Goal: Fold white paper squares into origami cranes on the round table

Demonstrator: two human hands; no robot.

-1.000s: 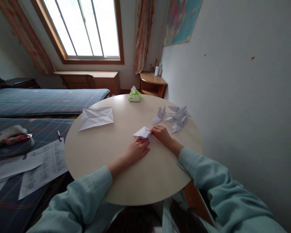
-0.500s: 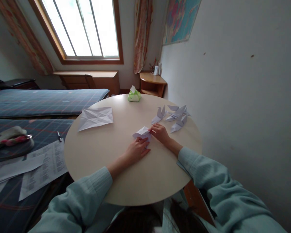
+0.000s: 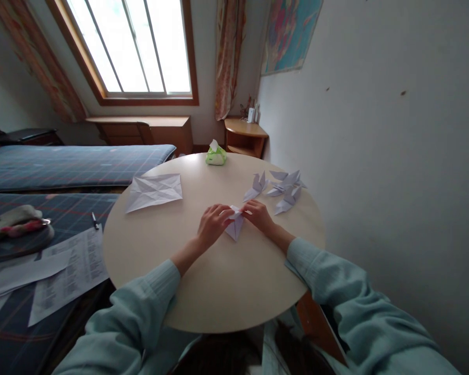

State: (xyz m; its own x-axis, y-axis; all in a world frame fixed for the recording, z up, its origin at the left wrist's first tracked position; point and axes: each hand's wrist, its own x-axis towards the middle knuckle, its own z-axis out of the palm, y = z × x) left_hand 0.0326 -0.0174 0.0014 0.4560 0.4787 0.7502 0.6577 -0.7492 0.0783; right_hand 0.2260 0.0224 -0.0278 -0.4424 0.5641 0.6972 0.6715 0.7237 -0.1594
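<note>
Round table, lower centre of frame: your left hand and right hand pinch folded paper, apparently mid-fold; creasing next calls for aligned edges.

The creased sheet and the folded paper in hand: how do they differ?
The creased sheet lies spread out; the folded paper narrows to a point. The creased sheet looks larger than the folded paper. The left hand and right hand touch the folded paper; neither touches the creased sheet. Both are white.
</note>
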